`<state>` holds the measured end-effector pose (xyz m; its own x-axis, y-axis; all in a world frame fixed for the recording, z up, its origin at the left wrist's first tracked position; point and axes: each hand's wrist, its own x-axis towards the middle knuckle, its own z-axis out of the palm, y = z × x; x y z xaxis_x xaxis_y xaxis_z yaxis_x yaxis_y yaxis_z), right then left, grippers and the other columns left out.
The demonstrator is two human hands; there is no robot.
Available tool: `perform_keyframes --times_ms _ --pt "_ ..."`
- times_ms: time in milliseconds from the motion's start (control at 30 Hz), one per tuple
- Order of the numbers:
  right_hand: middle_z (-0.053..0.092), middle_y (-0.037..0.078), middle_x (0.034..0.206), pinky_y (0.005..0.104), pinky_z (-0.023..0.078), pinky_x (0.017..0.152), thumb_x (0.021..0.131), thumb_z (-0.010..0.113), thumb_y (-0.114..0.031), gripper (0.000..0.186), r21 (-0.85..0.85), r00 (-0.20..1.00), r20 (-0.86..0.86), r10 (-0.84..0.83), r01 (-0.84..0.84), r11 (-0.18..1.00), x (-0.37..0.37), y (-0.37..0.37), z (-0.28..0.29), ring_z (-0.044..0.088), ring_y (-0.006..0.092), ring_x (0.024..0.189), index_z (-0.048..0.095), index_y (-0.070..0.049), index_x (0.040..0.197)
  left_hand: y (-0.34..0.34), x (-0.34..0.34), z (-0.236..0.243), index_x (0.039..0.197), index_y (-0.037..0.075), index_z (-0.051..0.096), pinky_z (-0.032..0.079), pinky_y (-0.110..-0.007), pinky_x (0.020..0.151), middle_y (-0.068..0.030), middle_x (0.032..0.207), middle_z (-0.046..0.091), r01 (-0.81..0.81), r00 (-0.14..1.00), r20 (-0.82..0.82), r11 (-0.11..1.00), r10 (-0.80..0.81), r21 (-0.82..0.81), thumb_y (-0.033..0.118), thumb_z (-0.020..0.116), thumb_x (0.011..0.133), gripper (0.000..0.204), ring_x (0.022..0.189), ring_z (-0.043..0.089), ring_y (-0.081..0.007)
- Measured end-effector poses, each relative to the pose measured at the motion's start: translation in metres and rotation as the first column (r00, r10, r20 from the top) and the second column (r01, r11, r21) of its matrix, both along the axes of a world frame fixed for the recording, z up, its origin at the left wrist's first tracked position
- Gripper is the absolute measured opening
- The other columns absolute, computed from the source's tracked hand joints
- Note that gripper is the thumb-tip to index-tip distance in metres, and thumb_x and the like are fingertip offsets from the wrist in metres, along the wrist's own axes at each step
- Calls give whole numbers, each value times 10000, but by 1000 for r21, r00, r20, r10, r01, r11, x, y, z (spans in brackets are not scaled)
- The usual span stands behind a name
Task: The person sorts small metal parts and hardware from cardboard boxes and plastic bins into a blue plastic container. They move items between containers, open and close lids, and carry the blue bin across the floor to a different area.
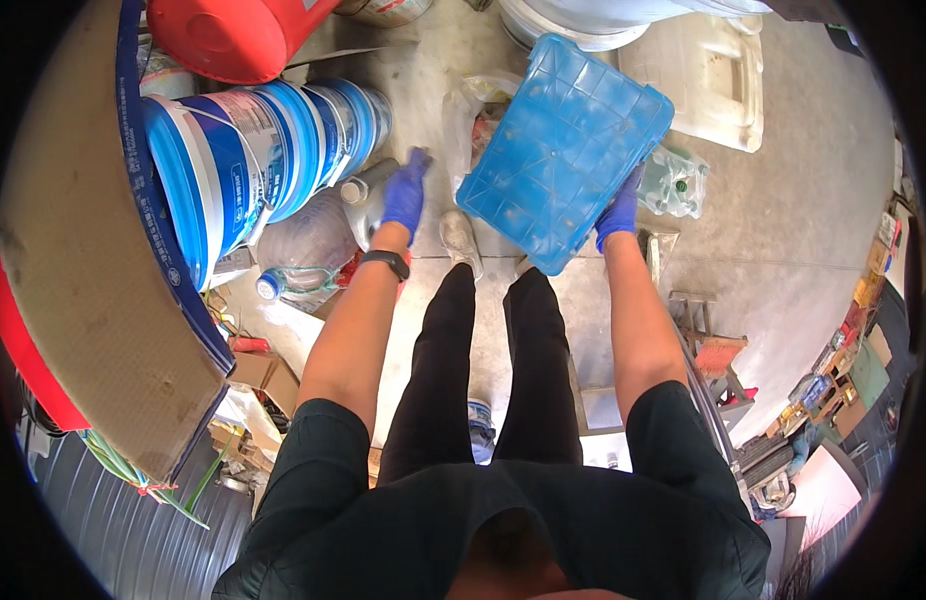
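Observation:
A blue rectangular plastic box [563, 150] is held tilted above the floor in front of me. Its ribbed flat face is toward me; whether that face is a lid or a base I cannot tell. My right hand [619, 212], in a purple-blue glove, grips the box's right edge, the fingers partly hidden behind it. My left hand [407, 195], gloved alike, is off the box with its fingers stretched out and nothing in them. It is nearest to a grey jug [365, 205] with a round cap, beside a large clear plastic bottle [308, 245].
Blue-and-white buckets [233, 155] lie in a row at the left, below a red bucket [223, 35]. A cardboard box [93, 240] rises at the far left. To the right are wrapped green bottles [673, 182], a whitish plastic bin [703, 85] and a small stool [718, 350].

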<state>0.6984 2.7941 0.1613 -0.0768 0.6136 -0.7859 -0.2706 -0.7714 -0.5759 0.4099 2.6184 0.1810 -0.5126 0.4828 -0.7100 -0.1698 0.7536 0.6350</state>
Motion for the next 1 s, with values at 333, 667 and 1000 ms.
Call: perform_keyframes --times_ms 333,667,1000 --pt "437 131 1452 457 411 1046 833 427 -799 950 58 994 79 69 -74 996 9 8 -17 455 342 1257 361 -92 1464 -14 39 -29 1218 10 609 452 -350 976 -215 1173 644 190 977 -139 960 -164 206 430 360 1013 530 1082 624 -310" --pt "615 103 1176 383 566 811 913 435 -688 710 -60 997 -44 -68 65 996 60 3 -10 622 236 1000 506 -100 1305 18 17 -25 1261 23 584 454 -412 974 -225 1238 618 238 927 -211 922 -309 -305 566 588 866 671 1130 600 -370" --pt "643 101 1041 354 582 719 995 486 -353 346 2 996 -23 82 -82 997 103 -25 -33 645 230 895 570 -63 1166 60 -2 -122 1067 89 675 507 -470 855 -186 1092 673 294 736 -426 815 -526 -499 346 480 924 353 1013 642 -379"
